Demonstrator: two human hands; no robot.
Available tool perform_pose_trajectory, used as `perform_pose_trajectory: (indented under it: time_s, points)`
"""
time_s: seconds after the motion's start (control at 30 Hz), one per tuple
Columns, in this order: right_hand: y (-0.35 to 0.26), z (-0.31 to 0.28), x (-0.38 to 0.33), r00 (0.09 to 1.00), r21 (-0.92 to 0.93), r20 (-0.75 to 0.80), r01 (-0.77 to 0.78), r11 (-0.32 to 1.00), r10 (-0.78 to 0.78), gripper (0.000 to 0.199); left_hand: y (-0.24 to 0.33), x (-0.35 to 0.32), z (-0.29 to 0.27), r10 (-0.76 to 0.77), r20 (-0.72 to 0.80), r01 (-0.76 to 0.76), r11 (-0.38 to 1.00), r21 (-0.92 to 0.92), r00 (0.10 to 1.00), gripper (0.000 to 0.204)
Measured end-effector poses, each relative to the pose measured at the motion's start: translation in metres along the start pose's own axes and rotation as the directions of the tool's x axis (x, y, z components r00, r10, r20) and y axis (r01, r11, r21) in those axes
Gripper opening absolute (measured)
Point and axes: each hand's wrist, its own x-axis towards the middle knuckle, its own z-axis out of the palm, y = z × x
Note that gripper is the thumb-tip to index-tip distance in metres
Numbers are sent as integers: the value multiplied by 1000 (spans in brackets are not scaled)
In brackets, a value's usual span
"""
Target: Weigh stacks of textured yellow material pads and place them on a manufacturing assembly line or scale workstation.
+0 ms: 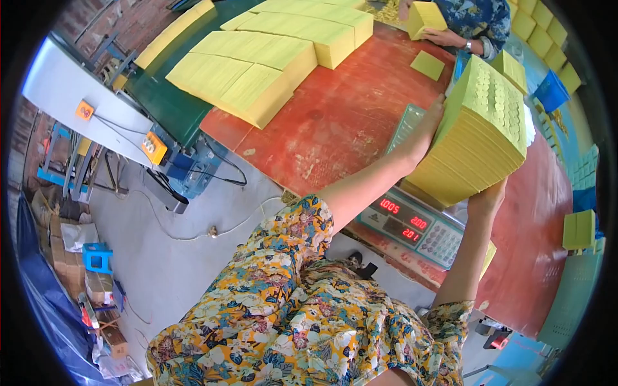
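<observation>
closest in, a flowered sleeve [283, 257] leads up to two bare arms holding a thick stack of yellow paper [479, 132] above a weighing scale [412, 222] with red lit digits. the left hand [425, 132] is flat against the stack's left side, fingers together and pressed to the sheets; the right hand [487, 196] cups the stack's lower near edge, fingers clamped under it as far as one can see. the stack is tilted, its top sheet marked with rows of round prints, and it hides most of the scale's pan. the scale sits at the near edge of a red worktop [328, 122]. to the left, down on the grey floor [167, 257], a cable trails past a small blue stool [96, 257] and some cardboard boxes [71, 248]. further along the worktop lie long rows of yellow paper piles [264, 61], and a single yellow pad [427, 64] lies alone. at the far end another person's hand [444, 37] holds a smaller yellow bundle [425, 16]. off to the right a blue crate [552, 90] stands among more yellow blocks [537, 29]; what is in it cannot be made out.
</observation>
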Motion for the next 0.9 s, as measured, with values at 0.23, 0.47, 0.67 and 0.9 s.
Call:
perform_pose_trajectory:
  time_s: [0.23,0.47,0.67,0.9]
  points:
    - [-2,1,-18,997,-85,-65,-43,995,38,49,18,-25,29,8,21,-10,993,121,1000,71]
    - [-40,-41,-89,984,-197,-71,148,969,-165,51,19,-109,5,237,-262,-66,846,529,936,62]
    - [-16,-71,-167,1000,-86,-30,7,996,-10,44,18,-211,-53,72,-566,178,910,375,821,50]
    - [9,-41,-200,976,-35,-193,-111,993,103,37,24,-205,-55,78,-580,174,914,365,811,46]
